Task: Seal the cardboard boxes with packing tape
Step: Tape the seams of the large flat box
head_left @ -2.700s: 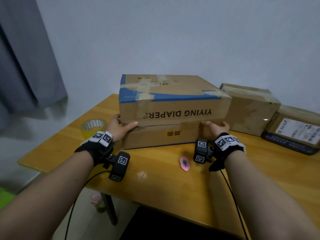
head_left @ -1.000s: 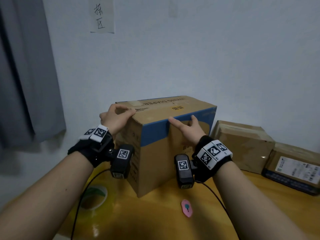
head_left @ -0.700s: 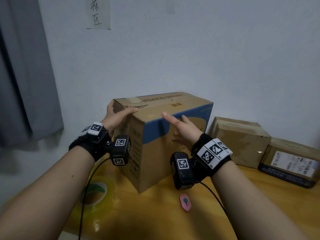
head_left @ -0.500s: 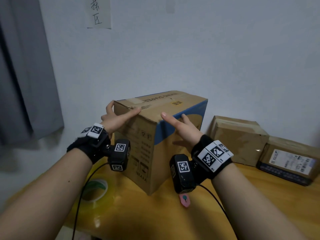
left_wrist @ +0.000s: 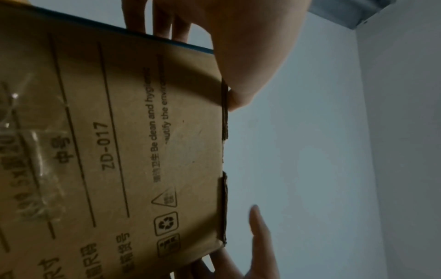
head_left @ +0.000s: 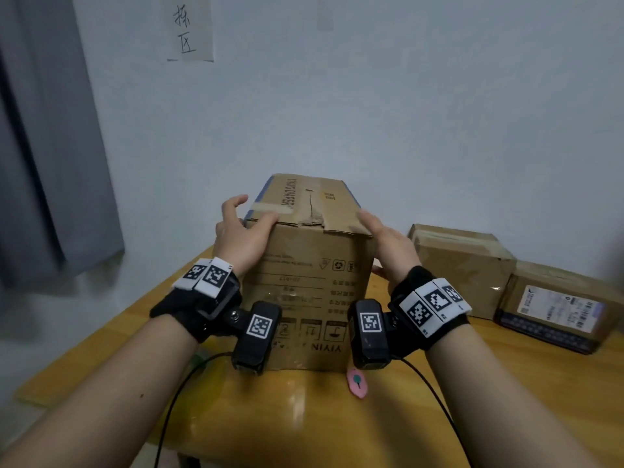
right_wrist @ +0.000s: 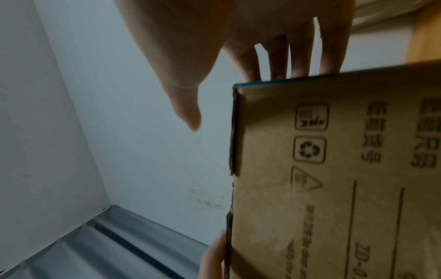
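A tall brown diaper box [head_left: 304, 282] stands on end on the wooden table [head_left: 506, 383], its narrow printed face toward me. Its top shows a ragged flap seam [head_left: 310, 211] and an old tape strip [head_left: 270, 207]. My left hand [head_left: 243, 238] holds the top left corner, thumb laid along the top edge, fingers down the left side. My right hand [head_left: 388, 241] lies flat against the right side near the top. In the left wrist view the left hand [left_wrist: 238, 56] presses its thumb on the box [left_wrist: 119, 151]. In the right wrist view the right hand [right_wrist: 214, 37] has straight fingers behind the box [right_wrist: 346, 169]. No tape roll shows clearly.
Two taped boxes sit at the right rear, a plain one [head_left: 462, 265] and a labelled one [head_left: 553, 305]. A small pink object [head_left: 357, 383] lies in front of the tall box. A grey curtain [head_left: 50, 130] hangs at the left, and the table's left edge is close.
The box went from lying flat to standing on end, then turned so its narrow face points at me. Both hands moved from its lower sides to its top corners.
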